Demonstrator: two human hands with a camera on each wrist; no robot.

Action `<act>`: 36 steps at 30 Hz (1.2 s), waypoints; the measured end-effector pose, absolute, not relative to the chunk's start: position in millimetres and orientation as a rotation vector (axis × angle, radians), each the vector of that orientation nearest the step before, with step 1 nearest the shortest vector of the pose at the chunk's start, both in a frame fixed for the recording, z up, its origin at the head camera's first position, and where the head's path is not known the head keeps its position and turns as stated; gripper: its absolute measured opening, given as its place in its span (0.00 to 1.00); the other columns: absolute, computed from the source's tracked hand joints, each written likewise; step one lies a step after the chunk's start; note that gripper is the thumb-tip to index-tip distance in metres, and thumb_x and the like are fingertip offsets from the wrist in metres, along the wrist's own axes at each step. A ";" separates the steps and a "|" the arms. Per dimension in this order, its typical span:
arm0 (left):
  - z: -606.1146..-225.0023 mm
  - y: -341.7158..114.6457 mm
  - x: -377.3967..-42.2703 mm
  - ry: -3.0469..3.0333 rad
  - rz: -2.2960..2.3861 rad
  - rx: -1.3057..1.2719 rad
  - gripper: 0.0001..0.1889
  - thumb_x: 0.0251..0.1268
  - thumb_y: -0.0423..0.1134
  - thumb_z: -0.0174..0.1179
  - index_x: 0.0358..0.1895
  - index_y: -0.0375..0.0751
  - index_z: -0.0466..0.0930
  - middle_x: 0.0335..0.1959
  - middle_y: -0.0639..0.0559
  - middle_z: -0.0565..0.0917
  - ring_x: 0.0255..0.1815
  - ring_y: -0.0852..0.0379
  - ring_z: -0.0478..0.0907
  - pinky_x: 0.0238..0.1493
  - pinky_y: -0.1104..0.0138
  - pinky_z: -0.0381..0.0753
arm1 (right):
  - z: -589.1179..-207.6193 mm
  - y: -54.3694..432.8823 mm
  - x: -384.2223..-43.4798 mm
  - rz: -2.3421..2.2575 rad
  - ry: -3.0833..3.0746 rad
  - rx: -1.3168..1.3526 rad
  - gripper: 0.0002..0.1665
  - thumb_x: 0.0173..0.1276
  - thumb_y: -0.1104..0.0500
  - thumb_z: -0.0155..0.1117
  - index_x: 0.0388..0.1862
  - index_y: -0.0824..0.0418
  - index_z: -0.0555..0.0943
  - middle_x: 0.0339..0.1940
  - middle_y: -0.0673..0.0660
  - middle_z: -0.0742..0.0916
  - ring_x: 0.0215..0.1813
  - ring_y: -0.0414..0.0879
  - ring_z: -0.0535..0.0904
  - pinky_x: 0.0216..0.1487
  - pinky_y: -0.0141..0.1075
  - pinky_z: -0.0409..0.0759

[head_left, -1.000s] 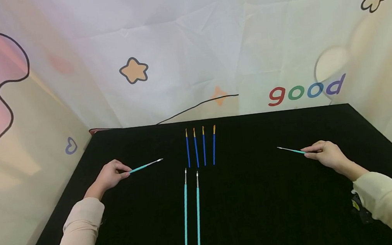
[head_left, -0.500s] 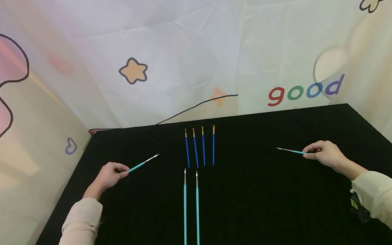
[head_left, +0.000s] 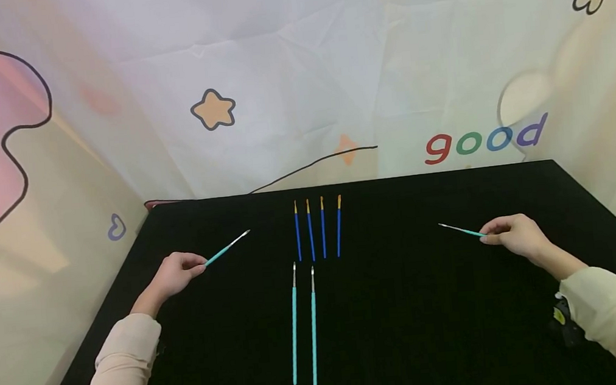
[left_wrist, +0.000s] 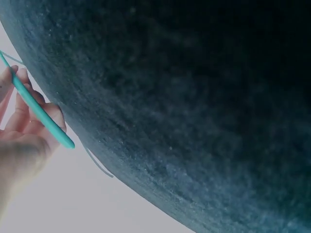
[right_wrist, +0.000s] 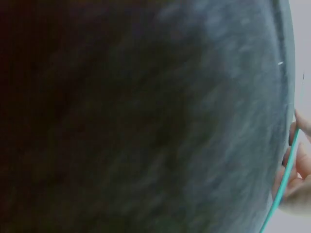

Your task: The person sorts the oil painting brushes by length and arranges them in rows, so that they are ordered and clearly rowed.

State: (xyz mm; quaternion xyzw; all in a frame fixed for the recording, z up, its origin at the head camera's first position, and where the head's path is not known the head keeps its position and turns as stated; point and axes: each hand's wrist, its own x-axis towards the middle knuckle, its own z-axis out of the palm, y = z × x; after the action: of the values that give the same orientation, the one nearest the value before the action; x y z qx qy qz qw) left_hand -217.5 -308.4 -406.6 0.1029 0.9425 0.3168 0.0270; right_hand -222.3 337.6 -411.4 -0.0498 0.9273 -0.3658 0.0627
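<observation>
In the head view, my left hand pinches a teal-handled paintbrush, its pale tip aimed up and to the right. The left wrist view shows the handle running back across the palm. On the other side, my right hand pinches a similar teal paintbrush, tip toward the upper left. Its handle passes along the fingers in the right wrist view. Between the hands, two longer-looking teal paintbrushes lie side by side on the black table, tips away from me.
Several blue paintbrushes with orange-gold tops lie in a row beyond the teal pair. The black tabletop ends at a printed cloth backdrop. A small dark object sits under the right sleeve.
The left brush's tip has swung upward, so the brush slopes more steeply. The right brush's tip has also risen slightly. The head view has shifted a little; the lying brushes stay in place.
</observation>
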 end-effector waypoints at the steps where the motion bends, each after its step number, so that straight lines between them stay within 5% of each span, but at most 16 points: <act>1: -406.0 -307.8 -217.3 2.908 0.987 0.324 0.08 0.62 0.29 0.55 0.41 0.30 0.80 0.34 0.43 0.81 0.35 0.50 0.72 0.38 0.57 0.74 | -409.9 336.4 -223.2 -1.121 2.792 -0.149 0.16 0.63 0.58 0.62 0.41 0.71 0.79 0.34 0.57 0.80 0.37 0.49 0.68 0.35 0.38 0.65; 14: -400.0 -300.3 -214.2 2.854 1.020 0.384 0.07 0.62 0.31 0.56 0.40 0.31 0.79 0.31 0.46 0.80 0.33 0.52 0.71 0.37 0.59 0.73 | -397.4 326.3 -225.3 -1.223 2.667 -0.119 0.26 0.65 0.52 0.59 0.51 0.73 0.75 0.45 0.63 0.80 0.44 0.52 0.70 0.40 0.40 0.68; 23: -397.6 -294.6 -213.0 2.822 1.112 0.349 0.07 0.62 0.30 0.56 0.40 0.30 0.78 0.29 0.46 0.79 0.30 0.52 0.71 0.33 0.62 0.72 | -388.8 322.6 -222.9 -1.365 2.498 -0.053 0.30 0.64 0.52 0.60 0.55 0.75 0.71 0.38 0.52 0.80 0.37 0.42 0.73 0.34 0.35 0.75; 36: -394.4 -288.9 -206.6 2.686 1.273 0.330 0.09 0.63 0.31 0.55 0.42 0.27 0.76 0.30 0.39 0.78 0.24 0.55 0.71 0.25 0.66 0.75 | -384.0 317.4 -217.5 -1.289 2.513 -0.138 0.24 0.66 0.57 0.58 0.51 0.77 0.72 0.37 0.54 0.81 0.35 0.41 0.75 0.34 0.35 0.76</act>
State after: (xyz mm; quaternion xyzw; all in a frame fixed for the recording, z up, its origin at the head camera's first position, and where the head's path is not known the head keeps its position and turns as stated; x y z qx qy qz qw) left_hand -206.6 -288.9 -394.4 0.1101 0.8956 0.4245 0.0753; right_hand -217.5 317.4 -384.0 -0.0481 0.8777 -0.4504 0.1562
